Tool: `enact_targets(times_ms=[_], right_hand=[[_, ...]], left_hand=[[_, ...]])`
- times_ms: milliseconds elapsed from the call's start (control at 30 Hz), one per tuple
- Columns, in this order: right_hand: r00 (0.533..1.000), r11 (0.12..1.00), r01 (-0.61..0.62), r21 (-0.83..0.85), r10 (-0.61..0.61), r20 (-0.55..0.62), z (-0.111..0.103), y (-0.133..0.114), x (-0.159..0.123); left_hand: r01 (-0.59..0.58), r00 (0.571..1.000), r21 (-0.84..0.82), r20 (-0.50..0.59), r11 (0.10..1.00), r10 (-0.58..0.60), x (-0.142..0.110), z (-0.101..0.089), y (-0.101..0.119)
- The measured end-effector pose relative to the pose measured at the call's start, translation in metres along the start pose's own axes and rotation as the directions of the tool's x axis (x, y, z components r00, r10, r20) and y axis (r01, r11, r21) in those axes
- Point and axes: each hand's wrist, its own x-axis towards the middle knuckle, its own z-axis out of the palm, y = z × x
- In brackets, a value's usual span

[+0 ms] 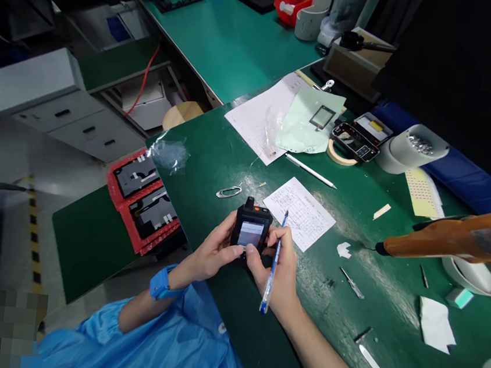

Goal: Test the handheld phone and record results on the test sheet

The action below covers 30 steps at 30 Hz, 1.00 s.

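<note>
A black handheld radio (251, 227) with a lit screen is held between both hands above the near edge of the green bench. My left hand (216, 251) wraps its left side, the thumb near the keys below the screen. My right hand (279, 269) grips the right side, its thumb on the lower front. A blue ballpoint pen (272, 269) is also tucked in the right hand's fingers, tip pointing away from me. Just beyond the radio lies a printed paper form (299, 214). A small coil of wire (229, 191) rests to its left.
An orange power screwdriver (455, 235) juts in from the right. Near it lie tweezers-like tools, paper scraps and a white bowl (476, 278). Farther back are a white pen (310, 171), an opened device housing (355, 141) and a tape roll (340, 154). Red trays (142, 202) stand left.
</note>
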Motion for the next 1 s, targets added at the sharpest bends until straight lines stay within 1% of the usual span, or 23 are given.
enact_targets(times_ms=[100, 300, 467, 633, 833, 1000], right_hand=[[1.0, 1.0, 0.018, 0.006, -0.018, 0.008, -0.0003, 0.0015, -0.0003], [0.999, 0.999, 0.052, 0.011, -0.052, 0.016, -0.0012, 0.0025, -0.001], [0.999, 0.999, 0.026, 0.035, -0.027, 0.025, -0.0019, 0.0032, -0.0009], [1.0, 1.0, 0.004, 0.026, -0.005, 0.026, -0.0012, 0.0036, -0.0006], [0.999, 0.999, -0.032, 0.014, 0.032, 0.002, 0.0004, 0.0032, -0.0018], [0.999, 0.999, -0.036, 0.038, 0.035, 0.035, -0.0005, 0.0009, -0.0011]], left_hand=[[-0.012, 1.0, -0.017, 0.007, 1.0, 0.012, 0.0001, -0.0001, -0.0012], [-0.039, 0.999, -0.004, -0.012, 0.999, 0.039, 0.0002, 0.0007, -0.0013], [-0.032, 0.999, 0.005, -0.003, 0.999, 0.032, 0.0011, 0.0012, 0.0018], [-0.027, 0.999, 0.015, -0.018, 1.0, 0.027, 0.0014, 0.0023, 0.002], [-0.011, 1.0, -0.003, -0.014, 1.0, 0.011, 0.0004, 0.0015, 0.0002], [0.002, 0.997, -0.009, -0.075, 1.0, -0.003, -0.0003, 0.0016, -0.0016]])
